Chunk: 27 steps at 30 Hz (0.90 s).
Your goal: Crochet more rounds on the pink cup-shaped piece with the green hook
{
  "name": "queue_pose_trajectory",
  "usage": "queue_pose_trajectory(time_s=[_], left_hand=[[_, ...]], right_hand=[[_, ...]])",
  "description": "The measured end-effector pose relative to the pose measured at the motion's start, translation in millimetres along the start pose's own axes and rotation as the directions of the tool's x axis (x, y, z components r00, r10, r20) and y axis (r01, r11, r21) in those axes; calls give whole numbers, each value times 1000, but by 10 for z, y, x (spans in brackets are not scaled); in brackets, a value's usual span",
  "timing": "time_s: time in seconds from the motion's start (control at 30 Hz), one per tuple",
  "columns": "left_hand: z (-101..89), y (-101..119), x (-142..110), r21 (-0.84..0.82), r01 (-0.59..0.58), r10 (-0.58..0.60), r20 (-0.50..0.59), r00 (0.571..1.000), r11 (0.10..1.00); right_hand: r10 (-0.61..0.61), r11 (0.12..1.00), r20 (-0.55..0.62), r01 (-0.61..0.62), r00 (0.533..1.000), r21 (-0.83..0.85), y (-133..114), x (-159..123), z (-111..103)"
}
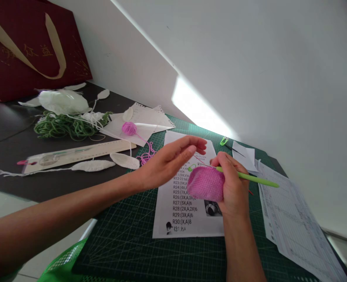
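Observation:
My right hand [234, 180] is closed around a green-handled crochet hook [258, 180] and a pink crocheted piece [207, 184] shaped like a cup. The hook's metal shaft lies along the piece's upper edge. A light green stitch marker [191, 167] hangs at that edge. To the left of the piece, my left hand [173, 158] has its fingers together, slightly bent, with the thumb against them. A thin strand of pink yarn [199, 159] runs from under its fingers to the hook. Beneath the work lies a printed pattern sheet [164, 223].
A pink yarn ball [129, 128] sits on paper at the left, near green yarn [70, 125], a ruler [82, 154] and white crocheted leaves [92, 165]. Written sheets [296, 223] lie right on the green cutting mat [150, 258]. A red bag [35, 43] and a wall stand behind.

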State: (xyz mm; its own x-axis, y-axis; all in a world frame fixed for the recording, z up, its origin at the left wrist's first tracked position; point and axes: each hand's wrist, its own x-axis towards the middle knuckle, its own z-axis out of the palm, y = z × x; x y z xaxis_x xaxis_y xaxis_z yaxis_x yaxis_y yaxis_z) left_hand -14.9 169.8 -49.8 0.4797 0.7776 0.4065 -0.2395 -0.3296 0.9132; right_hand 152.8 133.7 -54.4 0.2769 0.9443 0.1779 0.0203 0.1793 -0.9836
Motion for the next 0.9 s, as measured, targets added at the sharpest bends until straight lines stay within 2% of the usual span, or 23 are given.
queue_pose_trajectory(time_s=[0.03,0.07,0.1,0.13,0.17,0.2,0.23,0.27,0.3,0.33,0.37,0.4,0.47,0.53,0.67,0.8,0.9], left_hand=[[10,-20,-24,231,-121,112,53,992,965],[21,-37,-45,406,-219,193,106,976,887],[32,-46,-61,524,-283,245,142,959,804],[42,-46,-73,595,-303,270,147,952,745],[50,-38,-78,624,-289,269,128,954,726],[57,-22,-79,609,-241,238,87,967,756],[63,-1,-75,534,-165,168,43,985,829],[70,21,-70,390,-66,67,11,998,918],[78,40,-63,184,45,-47,8,999,982],[88,53,-57,-53,158,-156,38,987,986],[100,60,-53,-277,252,-238,85,968,927],[113,59,-51,-456,318,-291,129,948,831],[140,41,-53,-661,372,-351,172,920,652],[158,16,-57,-749,369,-381,168,909,551],[175,0,-57,-815,319,-432,94,897,485],[210,23,-59,-784,340,-455,82,887,520],[239,34,-73,-707,355,-417,93,904,612]], right_hand=[[-36,999,-9,36,999,-20,-1,-5,-8],[-73,996,-16,73,997,-47,-2,-12,-16],[-111,991,-24,109,994,-77,-5,-19,-22],[-147,984,-31,143,989,-107,-8,-27,-26],[-181,975,-37,174,983,-137,-12,-36,-26],[-214,965,-42,204,976,-164,-15,-47,-22],[-248,954,-47,235,968,-187,-18,-58,-15],[-284,941,-53,268,957,-207,-20,-69,-6],[-319,927,-59,299,946,-226,-22,-80,5],[-348,914,-61,324,936,-244,-23,-91,17],[-373,901,-62,345,926,-263,-24,-100,27],[-397,887,-61,365,916,-283,-25,-108,36],[-439,860,-58,400,897,-318,-25,-118,48],[-468,840,-54,425,882,-338,-25,-124,54],[-484,819,-23,444,875,-364,-28,-140,63],[-512,796,-8,471,859,-380,-28,-161,72],[-554,756,10,508,832,-412,-21,-174,75]])
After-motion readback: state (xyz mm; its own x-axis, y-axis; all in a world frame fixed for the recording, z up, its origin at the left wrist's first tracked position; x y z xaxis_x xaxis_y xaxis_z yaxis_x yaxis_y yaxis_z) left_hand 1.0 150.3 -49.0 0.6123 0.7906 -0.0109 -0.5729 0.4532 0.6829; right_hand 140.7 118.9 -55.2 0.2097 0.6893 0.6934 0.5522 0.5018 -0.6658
